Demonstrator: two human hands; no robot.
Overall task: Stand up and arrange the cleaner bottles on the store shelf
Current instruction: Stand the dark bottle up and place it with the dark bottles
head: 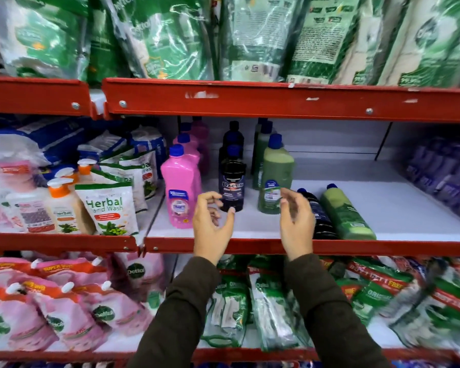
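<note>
Landmark for all positions: the standing dark bottle [232,185] at the front of the white middle shelf [383,205].

Left of the dark bottle, a pink bottle [180,188] stands upright at the shelf front, with more pink bottles in file behind it. Well to its left, on the neighbouring bay, are hand-wash pouches [109,208]; these are not part of the task.

The left hand [211,224] hovers just in front of and below the dark bottle. Its fingers are loosely curled and parted, holding nothing; the thumb tip lies close to the bottle's base, and contact cannot be confirmed.

Right of the dark bottle, a green bottle [275,179] stands upright, with others behind it. The right hand [296,221] is raised in front of the green bottle's lower label, fingers spread and slightly blurred, gripping nothing.

Further right of the dark bottle, two bottles lie on their sides, caps pointing to the back of the shelf: a fallen dark bottle [319,217], partly hidden by the right hand, and touching or just beside it a fallen green bottle [347,213].

Assessment: three rows stand in order; the step in hand appears to be the move between bottles. Two bottles remain to be stood up. The next move calls for the right hand to go right, grip the fallen dark bottle about its body, tip it upright and set it in line without knocking the standing green bottle.
</note>
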